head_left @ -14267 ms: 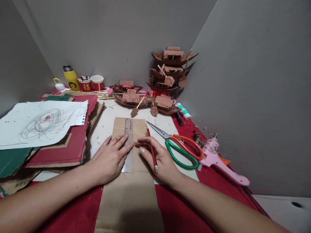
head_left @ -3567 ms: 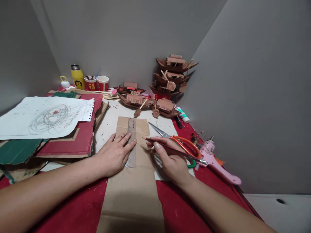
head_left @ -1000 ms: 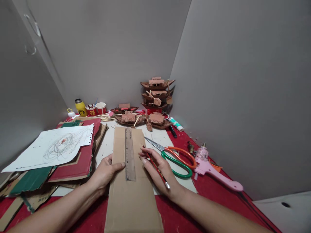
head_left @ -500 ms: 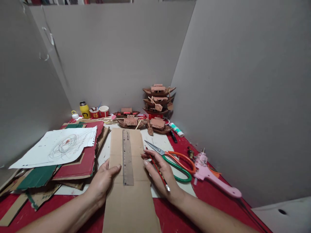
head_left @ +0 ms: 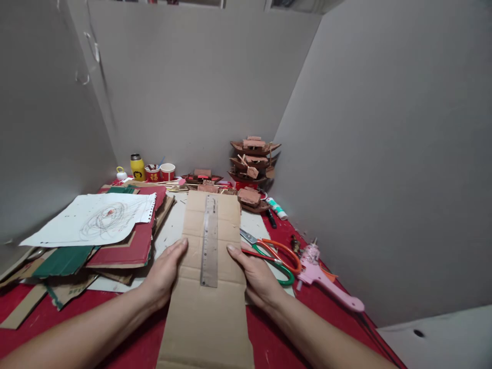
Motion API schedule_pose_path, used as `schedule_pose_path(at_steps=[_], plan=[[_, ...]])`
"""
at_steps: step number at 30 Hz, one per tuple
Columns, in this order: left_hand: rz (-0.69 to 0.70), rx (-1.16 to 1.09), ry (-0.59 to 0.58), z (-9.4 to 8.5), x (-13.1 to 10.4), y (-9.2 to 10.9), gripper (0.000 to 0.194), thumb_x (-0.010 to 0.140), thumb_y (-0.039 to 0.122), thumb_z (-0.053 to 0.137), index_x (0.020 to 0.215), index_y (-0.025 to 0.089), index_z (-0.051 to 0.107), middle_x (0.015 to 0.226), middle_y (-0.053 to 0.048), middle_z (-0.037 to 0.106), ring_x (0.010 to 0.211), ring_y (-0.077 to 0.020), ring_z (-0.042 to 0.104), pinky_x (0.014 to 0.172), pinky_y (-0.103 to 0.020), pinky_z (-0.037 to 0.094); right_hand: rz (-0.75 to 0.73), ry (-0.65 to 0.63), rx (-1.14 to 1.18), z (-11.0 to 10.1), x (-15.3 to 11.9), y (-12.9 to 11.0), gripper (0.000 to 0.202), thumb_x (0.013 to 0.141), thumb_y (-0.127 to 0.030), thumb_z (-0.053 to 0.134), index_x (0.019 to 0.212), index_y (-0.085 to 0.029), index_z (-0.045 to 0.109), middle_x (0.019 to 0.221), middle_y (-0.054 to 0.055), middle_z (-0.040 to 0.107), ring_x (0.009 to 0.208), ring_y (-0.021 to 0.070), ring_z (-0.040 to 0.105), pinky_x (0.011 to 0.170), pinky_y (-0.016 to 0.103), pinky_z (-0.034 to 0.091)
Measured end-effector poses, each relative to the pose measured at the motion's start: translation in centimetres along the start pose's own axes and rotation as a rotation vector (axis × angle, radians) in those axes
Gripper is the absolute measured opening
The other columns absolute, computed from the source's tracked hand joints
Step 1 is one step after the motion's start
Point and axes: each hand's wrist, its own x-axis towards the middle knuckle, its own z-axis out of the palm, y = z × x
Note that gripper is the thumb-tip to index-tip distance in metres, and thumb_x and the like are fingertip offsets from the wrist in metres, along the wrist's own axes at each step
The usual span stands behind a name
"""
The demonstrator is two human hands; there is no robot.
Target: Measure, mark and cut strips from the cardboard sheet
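A long strip of brown cardboard (head_left: 207,328) runs from the near edge toward the middle, with a clear ruler (head_left: 209,246) lying lengthwise on it. My left hand (head_left: 165,269) grips the cardboard's left edge, thumb on top and fingers hidden underneath. On the opposite edge, my right hand (head_left: 261,274) holds the cardboard the same way. A red pencil (head_left: 261,254) sticks out across my right hand, pointing right. Just beyond it lie scissors (head_left: 282,253) with orange and green handles, their blade tips hidden by the cardboard.
Cardboard scraps and a scribbled paper (head_left: 96,218) are piled at left. Model boats (head_left: 253,159) stand stacked at the back, near paper cups (head_left: 167,171) and a yellow bottle (head_left: 137,167). A pink glue gun (head_left: 330,287) lies at right, below a glue tube (head_left: 277,208).
My right hand has taken hold of the cardboard's right edge, and the pencil has swung flatter. The cardboard's far end is raised, covering part of a boat and the scissor tips.
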Motion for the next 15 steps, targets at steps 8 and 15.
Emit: schedule_pose_path(at_steps=[8,15], plan=[[-0.121,-0.331,-0.179,-1.1,1.3,0.6,0.042,0.082,0.055,0.063,0.093,0.014,0.066,0.061,-0.001,0.065,0.045,-0.0108,0.055,0.042,-0.02,0.04,-0.067,0.088,0.029,-0.2,0.3,-1.0,0.039,0.073,-0.04,0.075,0.106,-0.021,0.069,0.104,0.008,0.076,0.09,0.0283,0.071,0.074,0.041,0.059],[-0.056,-0.158,-0.252,-0.3,0.1,-0.1,0.046,0.076,0.038,0.076,0.112,0.014,0.061,0.099,-0.011,0.073,0.083,-0.0235,0.07,0.077,-0.034,0.054,-0.022,0.085,0.031,-0.1,-0.3,0.2,0.039,0.077,-0.037,0.074,0.112,-0.021,0.068,0.105,0.007,0.076,0.091,0.0282,0.072,0.077,0.04,0.058]])
